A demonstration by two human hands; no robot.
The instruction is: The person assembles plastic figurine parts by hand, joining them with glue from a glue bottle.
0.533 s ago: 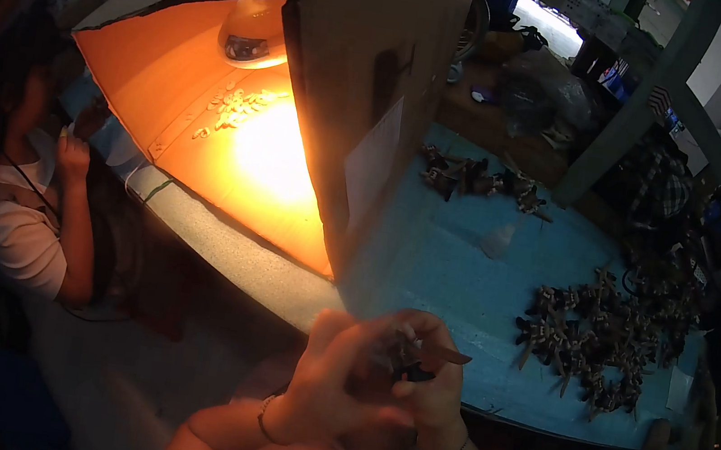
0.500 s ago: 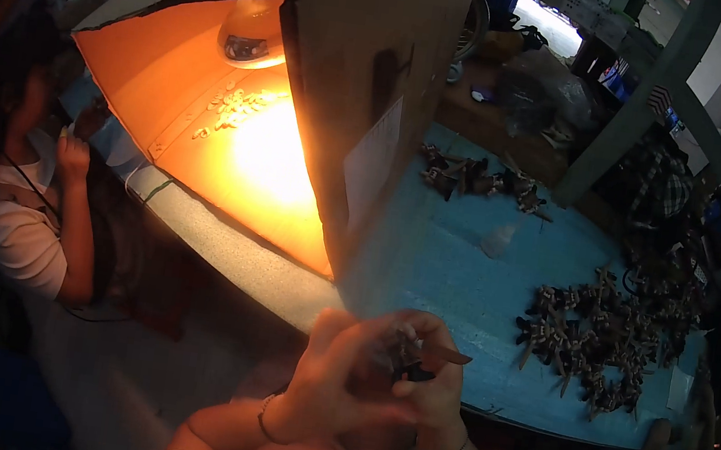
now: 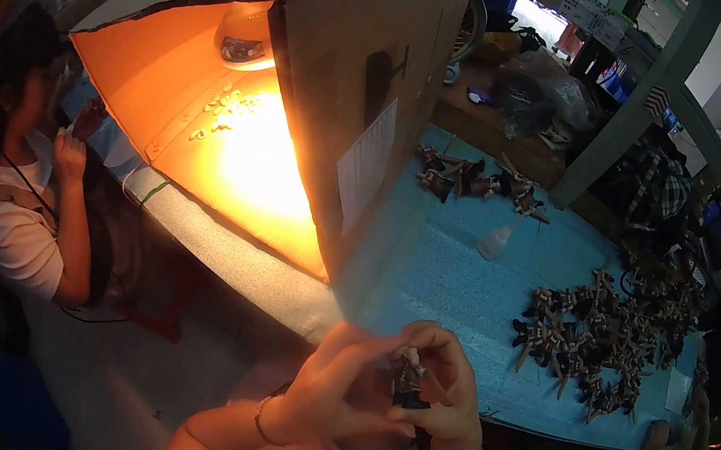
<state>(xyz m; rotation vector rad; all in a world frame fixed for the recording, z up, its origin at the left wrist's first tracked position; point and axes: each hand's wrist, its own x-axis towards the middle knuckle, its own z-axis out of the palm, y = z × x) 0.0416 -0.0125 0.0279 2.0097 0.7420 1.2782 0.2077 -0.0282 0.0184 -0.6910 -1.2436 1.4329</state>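
Both my hands meet low in the head view over my lap, closed around one small dark figure on a stick (image 3: 409, 379). My left hand (image 3: 339, 386) grips it from the left with fingers curled. My right hand (image 3: 442, 383) pinches it from the right, thumb underneath; a bangle sits on that wrist. The figure is mostly hidden by my fingers. A large heap of similar dark stick figures (image 3: 595, 342) lies on the blue table (image 3: 454, 274) to the right of my hands.
A cardboard box (image 3: 351, 87) open to the left glows orange from a lamp (image 3: 243, 41) inside. A second cluster of figures (image 3: 475, 181) and a small clear bottle (image 3: 497, 240) lie farther back. Another person (image 3: 25, 181) sits at the left. A green post (image 3: 630, 115) rises at right.
My hands have stayed together on the figure; my right fingers have shifted slightly around it. Nothing else has moved.
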